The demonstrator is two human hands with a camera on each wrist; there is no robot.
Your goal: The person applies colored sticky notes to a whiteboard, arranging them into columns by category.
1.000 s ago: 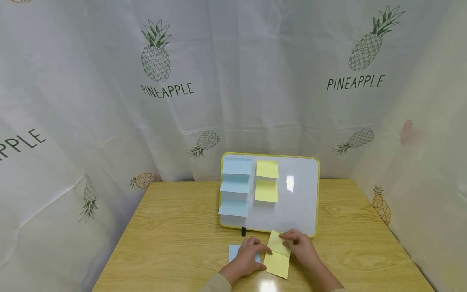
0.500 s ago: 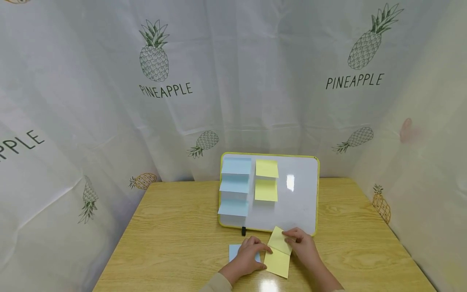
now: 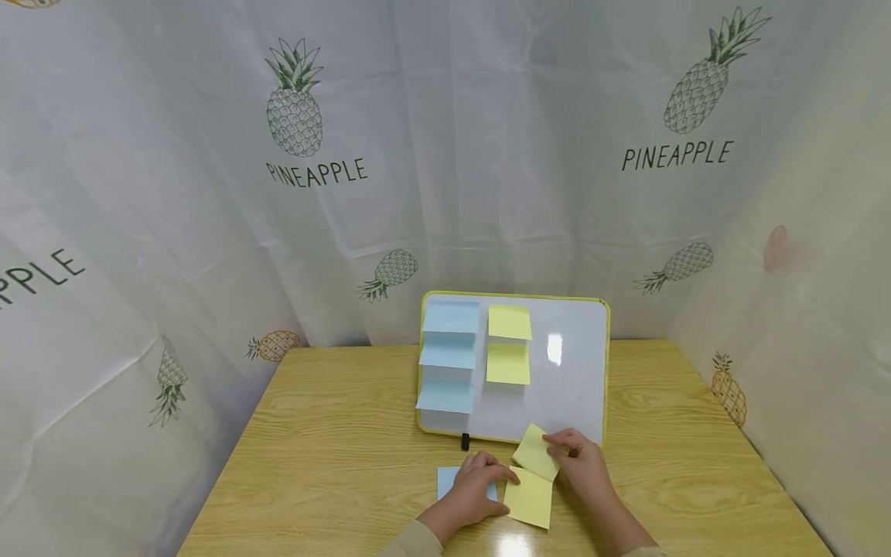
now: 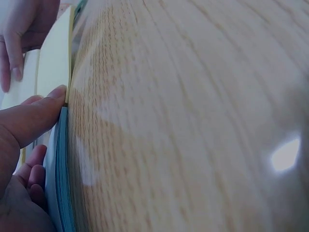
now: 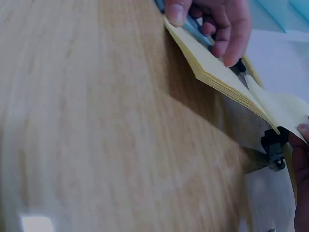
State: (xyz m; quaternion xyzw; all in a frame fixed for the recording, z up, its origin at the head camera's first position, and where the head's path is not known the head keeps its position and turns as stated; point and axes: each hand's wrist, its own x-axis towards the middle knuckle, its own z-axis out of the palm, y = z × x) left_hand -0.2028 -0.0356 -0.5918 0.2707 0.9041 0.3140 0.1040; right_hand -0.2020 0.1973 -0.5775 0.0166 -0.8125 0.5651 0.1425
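Observation:
My left hand (image 3: 475, 491) grips the left edge of a yellow sticky note pad (image 3: 530, 503), thumb and fingers spread along its side. My right hand (image 3: 581, 468) pinches the right edge of a single yellow sticky note (image 3: 534, 452), which is lifted and turned at an angle above the pad's far edge. In the right wrist view, the pad (image 5: 217, 79) is tilted off the table and the raised note (image 5: 289, 108) meets it at one edge. A blue sticky note pad (image 3: 445, 481) lies partly hidden beneath my left hand.
Behind the hands leans a yellow-framed whiteboard (image 3: 557, 402). Three blue notes (image 3: 447, 353) form its left column, and two yellow notes (image 3: 508, 363) hang beside them. A black clip (image 3: 465, 442) sits at its lower edge. A pineapple-print curtain (image 3: 487, 155) surrounds the wooden table (image 3: 334, 449).
My right hand has moved slightly up and to the right, and the top yellow note has swung away from the pad, a gap opening at its left. The left hand has stayed put.

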